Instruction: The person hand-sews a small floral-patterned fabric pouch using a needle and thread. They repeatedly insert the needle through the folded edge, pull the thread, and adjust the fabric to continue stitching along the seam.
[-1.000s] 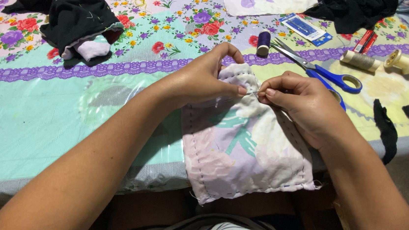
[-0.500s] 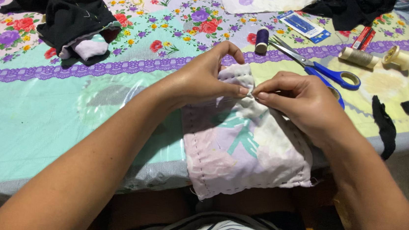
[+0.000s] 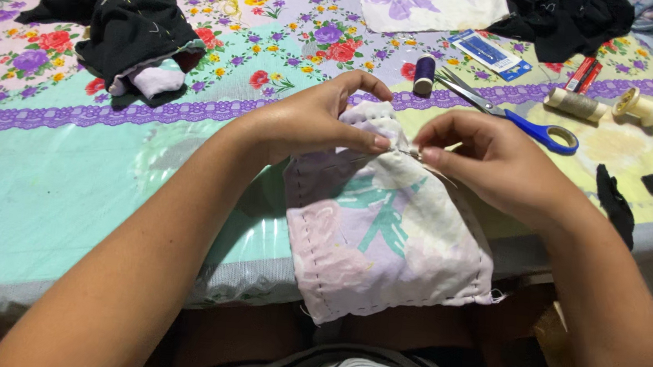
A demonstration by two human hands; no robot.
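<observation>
We pinch the pale floral stitched fabric pouch (image 3: 385, 236) at the worktop's near edge: left hand (image 3: 312, 123) clamps its top, right hand (image 3: 494, 163) nips the seam; a slack grip risks crooked stitches.

fabric pouch (image 3: 384, 244) overhanging table (image 3: 41, 206) edge, scissors (image 3: 506, 113) behind, thread spool (image 3: 424, 74) left of scissors

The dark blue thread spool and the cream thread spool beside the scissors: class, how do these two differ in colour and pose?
The dark blue thread spool stands upright at the tips of the scissors; the cream thread spool lies on its side beyond their blue handles. The blue one looks shorter, the cream one longer. Both are wound with thread and rest untouched on the floral tablecloth.
</observation>
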